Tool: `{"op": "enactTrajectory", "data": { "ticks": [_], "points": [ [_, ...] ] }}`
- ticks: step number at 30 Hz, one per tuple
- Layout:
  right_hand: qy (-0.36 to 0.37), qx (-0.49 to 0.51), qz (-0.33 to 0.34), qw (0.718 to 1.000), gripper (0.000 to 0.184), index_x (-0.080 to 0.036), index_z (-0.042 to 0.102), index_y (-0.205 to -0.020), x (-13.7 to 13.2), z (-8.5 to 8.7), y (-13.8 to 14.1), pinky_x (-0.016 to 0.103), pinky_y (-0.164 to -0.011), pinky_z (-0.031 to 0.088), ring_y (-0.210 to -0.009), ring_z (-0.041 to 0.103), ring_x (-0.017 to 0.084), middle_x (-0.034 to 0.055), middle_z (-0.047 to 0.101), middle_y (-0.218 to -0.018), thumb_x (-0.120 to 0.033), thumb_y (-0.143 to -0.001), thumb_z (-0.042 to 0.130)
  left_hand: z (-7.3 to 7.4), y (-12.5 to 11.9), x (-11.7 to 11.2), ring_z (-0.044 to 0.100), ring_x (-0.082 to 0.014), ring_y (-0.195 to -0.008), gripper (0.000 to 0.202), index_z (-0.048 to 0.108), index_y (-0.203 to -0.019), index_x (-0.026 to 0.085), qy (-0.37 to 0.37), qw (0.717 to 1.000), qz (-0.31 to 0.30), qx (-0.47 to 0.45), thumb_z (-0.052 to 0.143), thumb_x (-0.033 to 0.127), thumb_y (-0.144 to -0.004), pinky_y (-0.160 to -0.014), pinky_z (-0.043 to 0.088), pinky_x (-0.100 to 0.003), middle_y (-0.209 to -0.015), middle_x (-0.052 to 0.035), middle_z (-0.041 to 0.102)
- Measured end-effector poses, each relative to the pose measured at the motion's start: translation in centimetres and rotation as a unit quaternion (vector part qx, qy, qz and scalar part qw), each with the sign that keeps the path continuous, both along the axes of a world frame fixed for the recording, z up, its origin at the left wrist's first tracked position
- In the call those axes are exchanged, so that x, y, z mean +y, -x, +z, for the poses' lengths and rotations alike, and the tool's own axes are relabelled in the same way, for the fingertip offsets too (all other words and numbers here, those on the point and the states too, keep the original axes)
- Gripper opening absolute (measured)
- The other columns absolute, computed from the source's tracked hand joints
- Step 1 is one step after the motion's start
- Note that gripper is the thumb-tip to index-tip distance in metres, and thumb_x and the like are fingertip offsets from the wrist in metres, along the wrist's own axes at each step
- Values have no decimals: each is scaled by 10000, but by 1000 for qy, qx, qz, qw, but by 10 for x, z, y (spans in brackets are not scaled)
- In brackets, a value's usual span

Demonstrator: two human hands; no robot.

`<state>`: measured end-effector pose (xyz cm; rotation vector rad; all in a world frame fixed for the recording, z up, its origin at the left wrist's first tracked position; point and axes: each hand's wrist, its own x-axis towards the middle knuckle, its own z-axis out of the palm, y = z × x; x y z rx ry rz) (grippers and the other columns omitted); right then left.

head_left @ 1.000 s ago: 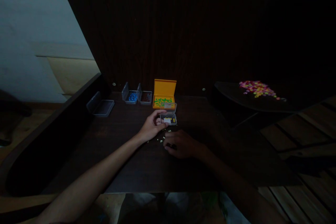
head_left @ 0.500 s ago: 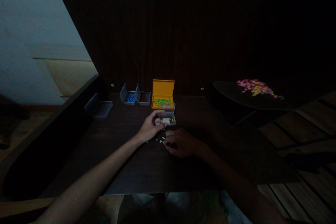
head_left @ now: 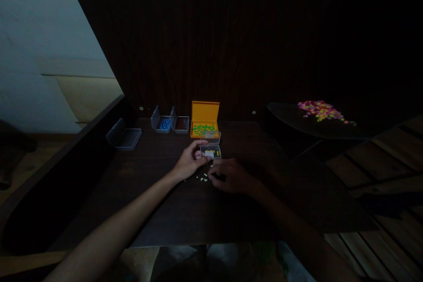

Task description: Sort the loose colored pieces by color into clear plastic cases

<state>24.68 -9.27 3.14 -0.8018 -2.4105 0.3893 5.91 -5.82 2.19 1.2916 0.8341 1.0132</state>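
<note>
A small clear box (head_left: 211,151) with yellow pieces in it sits in the middle of the dark wooden table (head_left: 172,202). My left hand (head_left: 189,161) grips its left side with thumb and fingers. Just right of it, my right hand (head_left: 231,175) rests on the table in shadow, fingers curled over something dark that I cannot make out. Several small pale pieces (head_left: 202,179) lie loose on the table between the two hands. Behind the clear box stands an open yellow box (head_left: 205,120) holding green pieces.
At the back left are a clear box with blue pieces (head_left: 162,123), one with dark pieces (head_left: 182,124), and an empty open clear case (head_left: 124,135). A heap of pink and yellow pieces (head_left: 322,110) lies on a dark side surface at right. A dark panel rises behind the table.
My right hand has slid a little up and to the right, closer to the clear box. The left hand keeps its hold on the box.
</note>
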Motion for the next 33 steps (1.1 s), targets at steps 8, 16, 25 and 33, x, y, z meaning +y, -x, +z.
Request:
{"op": "enactTrajectory", "data": {
  "ticks": [8, 16, 25, 33],
  "points": [
    [-15, 58, -140, 988, 228, -180, 714, -840, 15, 10, -14, 236, -581, 380, -551, 504, 113, -5, 586, -618, -311, -922, 546, 2, -6, -10, 581, -106, -665, 580, 516, -1170, 181, 22, 998, -51, -7, 794, 305, -676, -656, 446, -235, -781, 25, 617],
    [16, 3, -88, 996, 207, -212, 766, -866, 20, 7, -22, 228, -607, 374, -625, 604, 120, 26, 724, -745, -324, -906, 596, 0, -13, -20, 590, -93, -697, 588, 505, -1171, 172, 36, 994, -98, -32, 807, 280, -678, -711, 464, -239, -786, 30, 609],
    [48, -48, -73, 995, 125, -241, 772, -893, 19, 10, -23, 233, -659, 391, -735, 678, 138, 18, 766, -833, -276, -875, 654, -6, -15, -22, 571, -96, -678, 584, 499, -1207, 169, 6, 995, -102, 18, 780, 291, -709, -668, 443, -224, -772, 29, 597],
    [47, -56, -79, 994, 128, -257, 773, -906, 19, 12, -23, 242, -682, 414, -752, 693, 150, 17, 769, -842, -289, -876, 653, -6, -15, -23, 562, -99, -660, 570, 510, -1207, 173, -3, 994, -99, 33, 772, 306, -719, -648, 445, -229, -753, 28, 595]
  ]
}}
